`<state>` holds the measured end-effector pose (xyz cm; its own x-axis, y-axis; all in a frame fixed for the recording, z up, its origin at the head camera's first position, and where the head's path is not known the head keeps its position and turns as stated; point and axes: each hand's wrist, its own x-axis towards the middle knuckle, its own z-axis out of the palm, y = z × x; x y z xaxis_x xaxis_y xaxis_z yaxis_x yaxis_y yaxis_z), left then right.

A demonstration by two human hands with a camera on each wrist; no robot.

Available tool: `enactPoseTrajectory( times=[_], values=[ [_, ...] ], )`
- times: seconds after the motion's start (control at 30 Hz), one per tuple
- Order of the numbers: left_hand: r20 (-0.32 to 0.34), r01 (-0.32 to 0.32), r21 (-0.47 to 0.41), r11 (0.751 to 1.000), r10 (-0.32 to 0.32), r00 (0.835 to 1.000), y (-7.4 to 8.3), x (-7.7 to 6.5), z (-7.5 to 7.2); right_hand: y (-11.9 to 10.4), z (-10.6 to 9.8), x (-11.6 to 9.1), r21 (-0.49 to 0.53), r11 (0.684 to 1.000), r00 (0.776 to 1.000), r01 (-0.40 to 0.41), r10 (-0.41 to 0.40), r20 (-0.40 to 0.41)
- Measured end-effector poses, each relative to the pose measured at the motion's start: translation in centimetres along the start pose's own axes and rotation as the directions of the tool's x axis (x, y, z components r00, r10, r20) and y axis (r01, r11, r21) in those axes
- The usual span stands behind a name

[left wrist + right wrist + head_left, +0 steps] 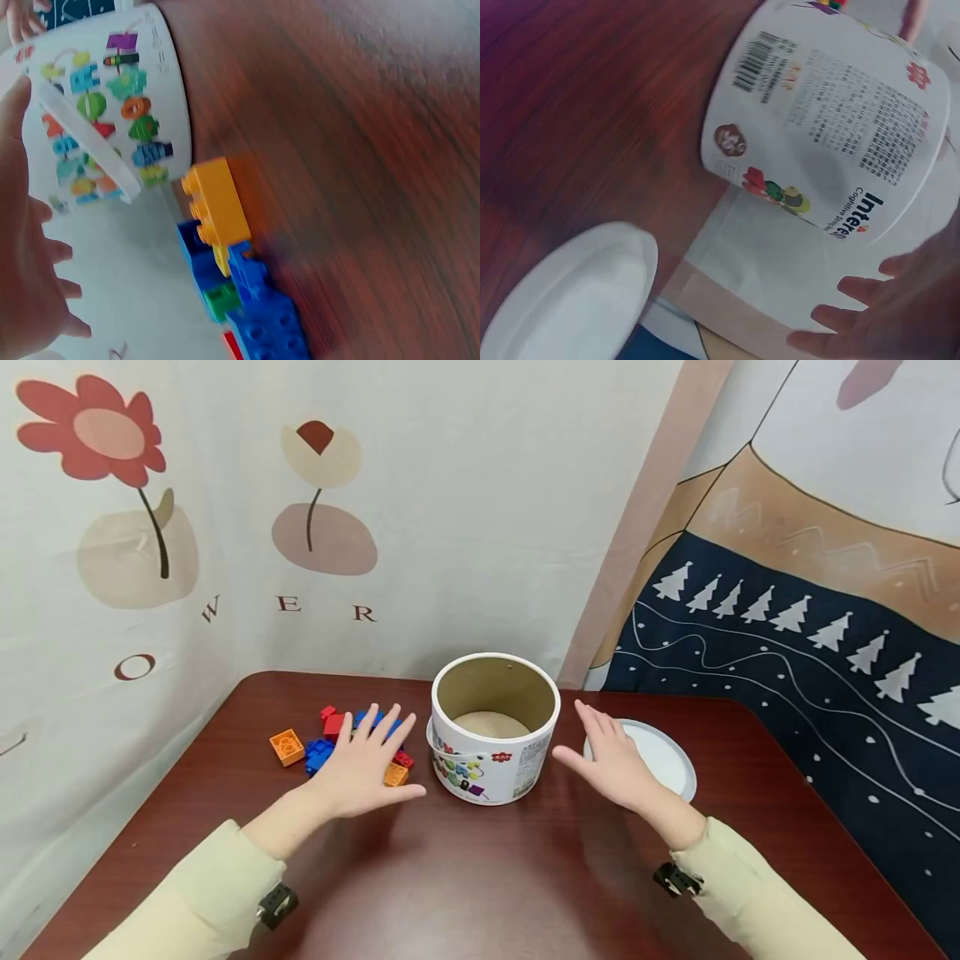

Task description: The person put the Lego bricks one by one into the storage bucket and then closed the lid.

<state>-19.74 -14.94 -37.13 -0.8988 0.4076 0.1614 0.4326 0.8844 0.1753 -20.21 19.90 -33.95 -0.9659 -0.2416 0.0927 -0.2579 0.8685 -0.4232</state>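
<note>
My left hand (367, 768) is held out, fingers spread and gripping nothing, to the left of the white bucket (495, 781). From my head view it covers part of the toy blocks (318, 756), which lie in a loose heap just left of the bucket: blue, red, orange, with green and yellow showing from my left wrist. There, my fingers look apart from the blocks. One orange block (287, 747) sits at the heap's far side from the bucket.

My right hand (611, 764) is also empty, fingers extended, just right of the bucket and apart from it, partly in front of the white round lid (671, 764), which lies right of the bucket on the brown table (487, 877).

On the bucket's right side I can read "Interes", cut off by the curve, with a smaller line beneath starting "Cog"; the fine print (859, 112) beside the barcode (755, 61) is too blurred. The side nearer my left hand shows colourful printed shapes (91, 105) behind a white handle (94, 142). Behind and left of the bucket, the wall cloth (465, 510) reads "O", "W", "E", "R".

The bucket stands upright, uncovered, its pale bottom visible inside.
</note>
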Motion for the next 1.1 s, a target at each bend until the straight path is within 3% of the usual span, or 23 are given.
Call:
enactPoseTrajectory(
  times=[0.07,0.17,0.27,0.4,0.5,0.63,0.93,1.0,1.1],
  values=[
    [-0.031,0.014,-0.015,1.0,-0.015,0.999,-0.8,0.1,-0.1,-0.1,-0.5,0.4,0.141,0.989,0.999,-0.034,0.031,0.022],
    [-0.08,0.04,-0.044,0.998,-0.043,0.996,-2.1,0.1,-0.4,-0.3,-1.1,1.2,0.339,0.936,0.995,-0.093,0.076,0.061],
    [-0.112,0.076,-0.072,0.995,-0.084,0.99,-3.4,0.0,-0.8,-0.5,-1.3,2.1,0.488,0.86,0.989,-0.148,0.125,0.08],
    [-0.126,0.134,-0.154,0.979,-0.154,0.98,-5.3,-0.2,-1.3,-0.6,-1.2,3.4,0.65,0.733,0.978,-0.201,0.191,0.087],
    [-0.118,0.179,-0.232,0.956,-0.211,0.97,-6.7,-0.6,-1.6,-0.6,-0.8,4.3,0.737,0.641,0.971,-0.216,0.219,0.094],
    [-0.093,0.236,-0.33,0.914,-0.281,0.955,-8.8,-1.3,-1.5,-0.6,-0.2,5.1,0.804,0.551,0.964,-0.223,0.246,0.099],
    [-0.002,0.35,-0.479,0.805,-0.399,0.917,-12.5,-2.6,-0.8,-0.5,1.0,6.0,0.872,0.425,0.95,-0.244,0.284,0.128],
    [0.025,0.379,-0.486,0.788,-0.421,0.907,-13.1,-2.8,-0.6,-0.5,1.3,6.2,0.878,0.411,0.95,-0.244,0.284,0.131],
    [0.058,0.417,-0.485,0.768,-0.448,0.892,-13.9,-3.2,-0.2,-0.6,1.7,6.3,0.876,0.417,0.951,-0.244,0.279,0.132]
  ],
)
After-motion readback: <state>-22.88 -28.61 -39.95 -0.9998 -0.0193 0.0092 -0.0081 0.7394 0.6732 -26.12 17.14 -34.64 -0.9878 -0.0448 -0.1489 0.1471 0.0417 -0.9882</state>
